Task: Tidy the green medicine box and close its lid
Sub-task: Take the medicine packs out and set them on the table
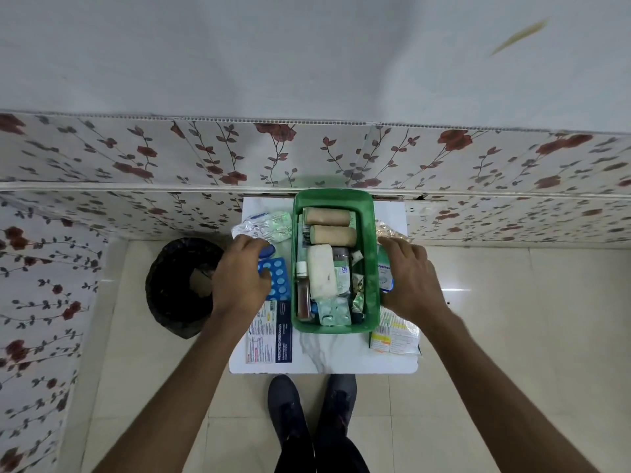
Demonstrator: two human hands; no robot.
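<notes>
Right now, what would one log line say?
left hand: on blue blister pack | right hand: on white-green packet | green box: open

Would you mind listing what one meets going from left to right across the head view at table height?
Black bin → left hand → blue blister pack → green medicine box → right hand.
</notes>
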